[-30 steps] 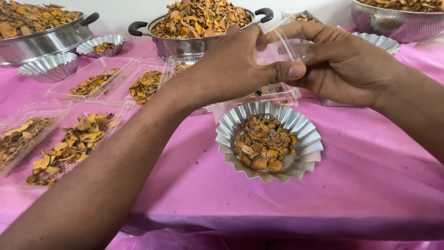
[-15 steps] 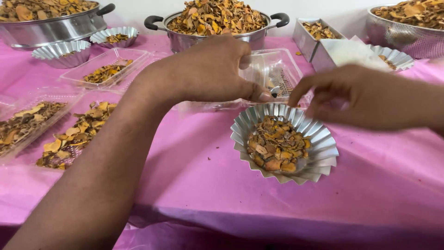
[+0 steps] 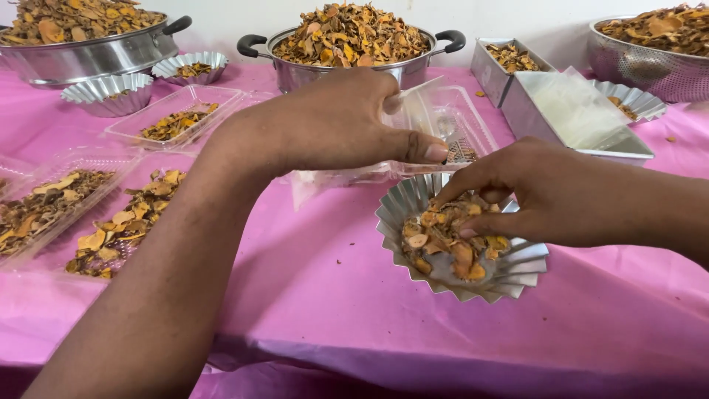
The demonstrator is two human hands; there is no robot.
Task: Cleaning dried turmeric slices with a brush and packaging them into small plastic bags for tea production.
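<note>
My left hand (image 3: 347,122) grips the edge of an open clear plastic clamshell container (image 3: 450,122) and holds it just above the pink table, behind a fluted metal cup. My right hand (image 3: 550,192) reaches into that fluted metal cup (image 3: 517,273) and pinches some of the dried orange-yellow slices (image 3: 443,247) piled in it. The cup sits on the pink tablecloth (image 3: 317,281) at centre right.
A metal pot (image 3: 347,44) heaped with dried slices stands behind. Another pot (image 3: 81,37) is at far left, a colander bowl (image 3: 653,44) at far right. Filled clear trays (image 3: 173,114) and small fluted cups (image 3: 107,92) lie left. Rectangular metal tins (image 3: 576,111) sit right.
My right hand has let go of the clear container and dropped into the fluted cup, closing on the slices. My left hand has kept hold of the container and lowered it.
</note>
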